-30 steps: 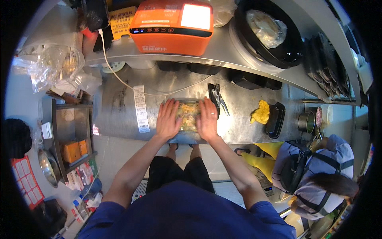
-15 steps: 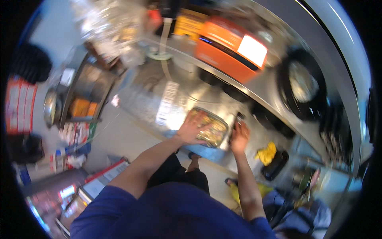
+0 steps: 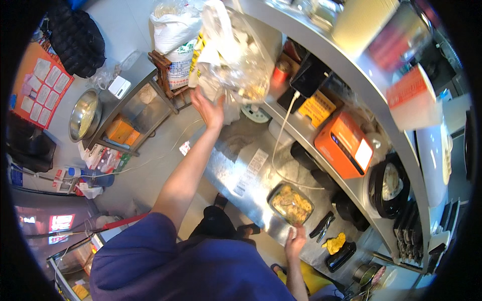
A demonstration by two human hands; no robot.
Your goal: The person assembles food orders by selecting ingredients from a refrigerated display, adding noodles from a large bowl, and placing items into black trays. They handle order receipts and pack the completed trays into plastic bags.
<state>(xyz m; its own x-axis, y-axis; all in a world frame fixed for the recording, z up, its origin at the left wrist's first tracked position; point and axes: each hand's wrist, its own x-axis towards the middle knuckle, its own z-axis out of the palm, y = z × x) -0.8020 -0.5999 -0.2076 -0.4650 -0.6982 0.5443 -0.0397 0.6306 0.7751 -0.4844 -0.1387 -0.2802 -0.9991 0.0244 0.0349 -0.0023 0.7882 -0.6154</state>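
Observation:
My left hand (image 3: 208, 109) is raised at the far left end of the metal counter (image 3: 221, 173). Its fingers are spread beside a clear plastic bag (image 3: 241, 67) bulging with contents. A dark-rimmed tray of food (image 3: 291, 203), yellowish and shiny on top, lies toward the counter's right part. At the front edge, just below the tray, is my right hand (image 3: 294, 243). Its fingers are curled together; what they hold, if anything, is too small to make out. A black and silver hand tool (image 3: 322, 227) lies to the right of the tray.
A printed paper strip (image 3: 251, 171) lies on the counter, with a white cable (image 3: 275, 150) trailing past it. An orange box-shaped device (image 3: 344, 143) stands on the shelf behind. A yellow cloth (image 3: 335, 244) and black holder (image 3: 341, 257) lie right. A steel bowl (image 3: 84, 115) sits left.
My left hand has left the food tray and swung far left to the plastic bag. My right hand has moved from the hand tool to the counter edge. The view has shifted left.

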